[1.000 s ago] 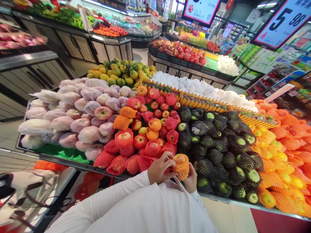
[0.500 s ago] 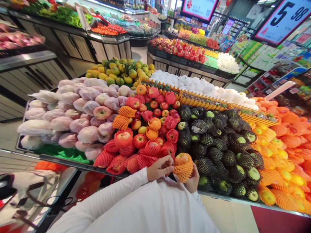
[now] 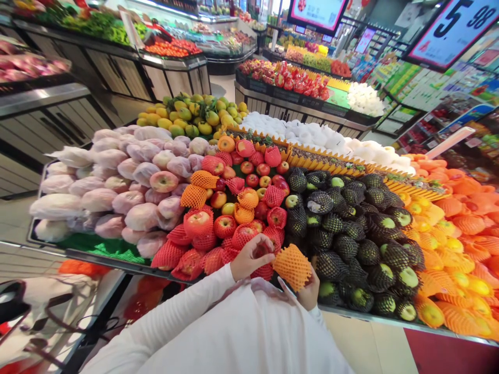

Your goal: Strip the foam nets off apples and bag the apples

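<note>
The right hand (image 3: 310, 291) grips a netted fruit (image 3: 293, 267), probably light, easily bruised, best cradled underneath; the left hand (image 3: 249, 258), half-curled, appears empty.

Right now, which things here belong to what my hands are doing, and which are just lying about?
In use:
- orange foam net, in your right hand
- left hand, beside it

Lying about:
- bagged pink fruit
- black-netted green fruit

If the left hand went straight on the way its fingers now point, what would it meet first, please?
The left hand would probably meet the orange foam net held in the right hand, though depth is hard to judge.
</note>
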A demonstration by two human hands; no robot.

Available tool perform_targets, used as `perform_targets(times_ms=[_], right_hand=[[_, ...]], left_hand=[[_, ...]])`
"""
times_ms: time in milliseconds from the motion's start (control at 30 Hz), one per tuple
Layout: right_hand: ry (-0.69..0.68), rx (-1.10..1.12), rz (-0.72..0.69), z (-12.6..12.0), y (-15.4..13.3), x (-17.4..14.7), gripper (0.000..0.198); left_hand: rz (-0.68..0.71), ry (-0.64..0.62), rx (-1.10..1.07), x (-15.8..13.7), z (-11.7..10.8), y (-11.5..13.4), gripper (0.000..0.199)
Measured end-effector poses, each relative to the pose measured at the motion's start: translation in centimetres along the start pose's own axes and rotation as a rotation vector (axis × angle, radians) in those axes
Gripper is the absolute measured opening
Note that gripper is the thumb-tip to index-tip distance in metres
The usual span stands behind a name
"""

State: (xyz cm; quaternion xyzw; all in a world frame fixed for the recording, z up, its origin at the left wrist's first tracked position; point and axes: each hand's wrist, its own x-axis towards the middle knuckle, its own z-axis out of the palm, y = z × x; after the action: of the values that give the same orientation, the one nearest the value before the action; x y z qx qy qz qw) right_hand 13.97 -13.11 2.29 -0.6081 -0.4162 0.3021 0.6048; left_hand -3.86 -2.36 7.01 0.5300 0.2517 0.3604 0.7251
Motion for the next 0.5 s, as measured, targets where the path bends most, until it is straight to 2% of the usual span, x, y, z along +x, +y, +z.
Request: perform_targets(times_ms=[67,133,167,233,300,367,433,500], right_hand=[[-0.009,0.077,0.061,0.0,0.0,-0.1,0.054],[-0.066,0.089,0.050,0.0,-0.1,-0.2,0.055],[-0.108,0.083,0.032,0.1,-0.2,-0.2,0.058],[-0.176,0.067,0.003,0.3,-0.3,-0.3,0.066],[-0.143,0.035,-0.032,0.4,-0.5,-0.2,0.065],[-0.048,-0.013,-0.078,0.5,-0.8,0.1,0.050],[0.017,-0.052,-0.126,0.4,-1.2,0.5,0.033],[0.031,-0.069,-0.148,0.3,-1.5,0.9,0.026]], left_hand=[[-0.028,-0.065,0.092,-0.4,0.1,-0.2,0.060],[-0.025,-0.185,0.156,-0.7,0.4,-0.3,0.086],[-0.005,-0.234,0.180,-0.8,0.6,-0.2,0.091],[0.047,-0.279,0.224,-0.8,0.8,0.1,0.086],[0.107,-0.221,0.297,-0.4,0.7,0.6,0.077],[0.178,-0.095,0.471,0.4,0.0,1.0,0.072],[0.245,0.062,0.752,1.4,-1.2,1.1,0.067],[0.272,0.179,1.067,2.5,-2.4,0.9,0.062]])
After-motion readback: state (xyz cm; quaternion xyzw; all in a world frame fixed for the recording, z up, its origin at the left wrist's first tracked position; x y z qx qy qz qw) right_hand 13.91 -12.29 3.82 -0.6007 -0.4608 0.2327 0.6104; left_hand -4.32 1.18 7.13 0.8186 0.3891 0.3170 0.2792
